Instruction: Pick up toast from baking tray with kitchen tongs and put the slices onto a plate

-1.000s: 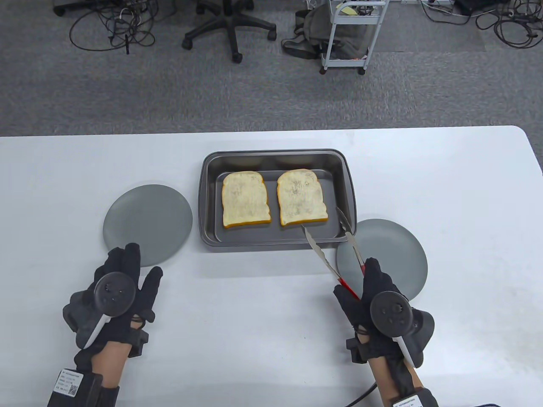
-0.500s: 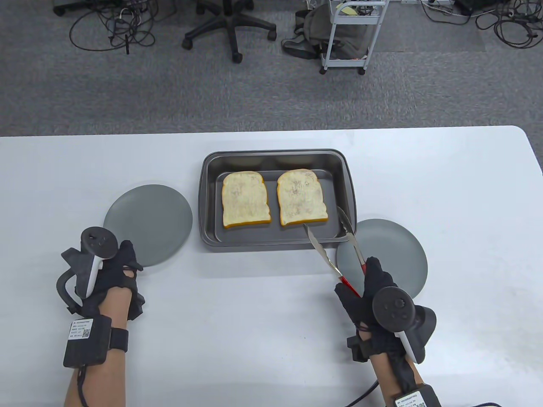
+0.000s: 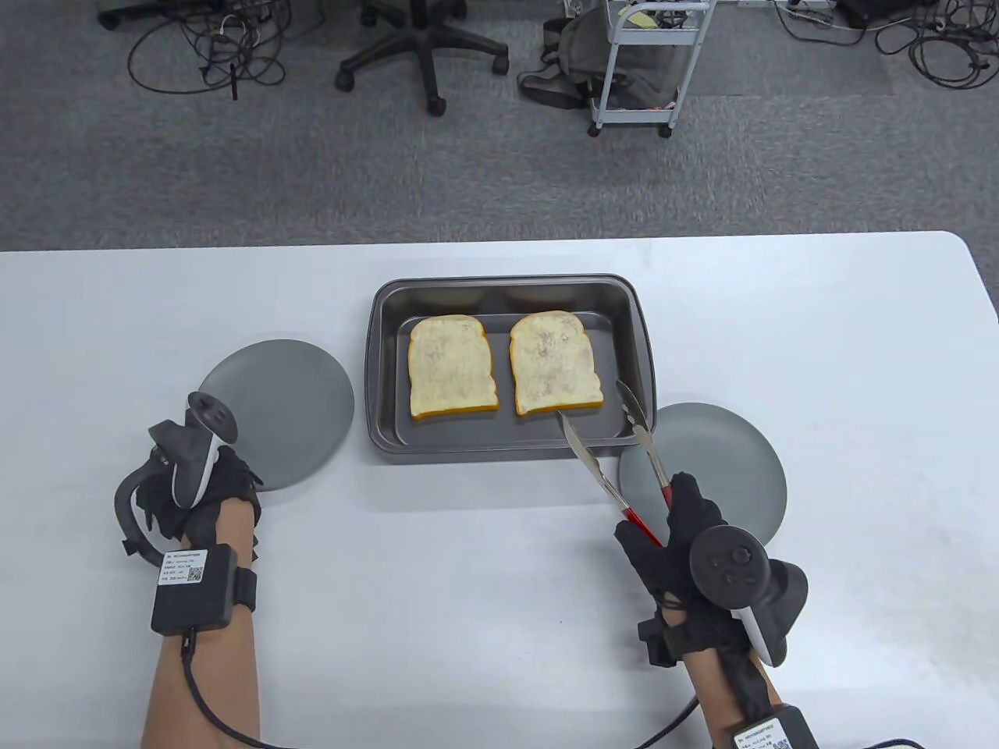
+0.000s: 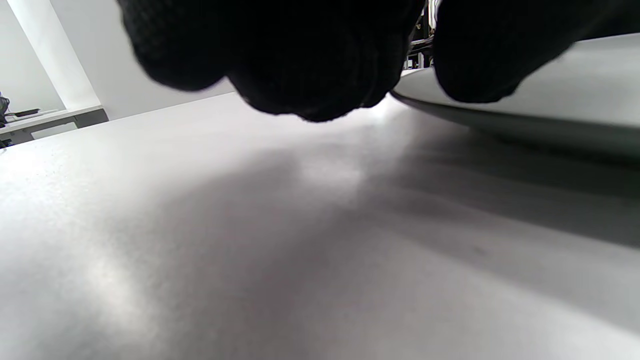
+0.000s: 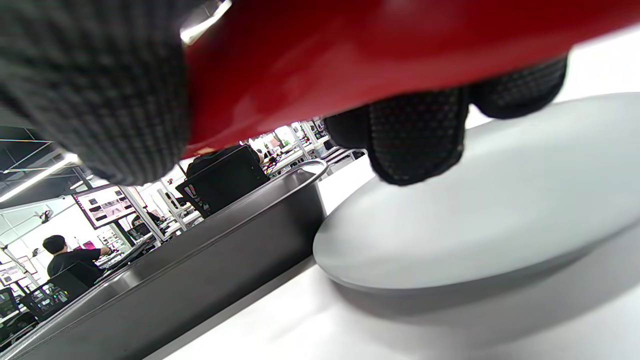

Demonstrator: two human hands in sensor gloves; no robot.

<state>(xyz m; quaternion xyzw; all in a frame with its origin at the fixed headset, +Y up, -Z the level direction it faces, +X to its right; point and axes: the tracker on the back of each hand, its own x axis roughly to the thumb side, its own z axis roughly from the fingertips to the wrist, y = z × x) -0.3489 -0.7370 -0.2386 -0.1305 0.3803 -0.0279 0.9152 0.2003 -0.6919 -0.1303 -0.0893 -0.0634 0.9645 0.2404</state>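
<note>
Two toast slices, left (image 3: 453,365) and right (image 3: 556,361), lie flat in the dark baking tray (image 3: 499,454). My right hand (image 3: 671,530) grips the red handles of the metal tongs (image 3: 616,468). The tongs are spread, one tip at the right toast's near edge, the other by the tray's right wall. My left hand (image 3: 232,482) is turned on its side at the near-left rim of the left grey plate (image 3: 289,406). In the left wrist view a thumb (image 4: 495,60) lies on the plate rim (image 4: 525,125) and curled fingers (image 4: 300,60) sit beside it.
A second grey plate (image 3: 726,468) sits right of the tray, partly under the tongs and the right hand; it shows in the right wrist view (image 5: 500,210) next to the tray wall (image 5: 200,270). Beyond the white table (image 3: 819,328) are an office chair (image 3: 421,47) and a cart (image 3: 648,70).
My left hand rolled from palm-down onto its side and moved up to the left plate's rim. The right hand and tongs barely shifted.
</note>
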